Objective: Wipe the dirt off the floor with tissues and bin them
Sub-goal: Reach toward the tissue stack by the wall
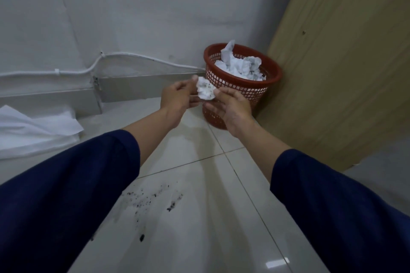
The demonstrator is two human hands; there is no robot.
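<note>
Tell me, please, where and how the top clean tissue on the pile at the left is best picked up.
Pinch the raised fold of the top tissue from above with the fingers. It stands up clear of the flat sheets beneath, so one sheet should lift alone. The near corner over the floor is another option.

what's here, counted

two hands: left hand (177, 97) and right hand (230, 108), mid-frame. one crumpled tissue (205, 91) between them. one red basket (240, 86) at centre right, with a heap of used tissues (239, 64) inside, too tangled to count. one stack of clean tissues (37, 131) at the left edge. one patch of dirt (150, 199) on the floor, lower centre. one white cable (133, 57) along the wall. one wooden board (343, 73) at the right.
</note>
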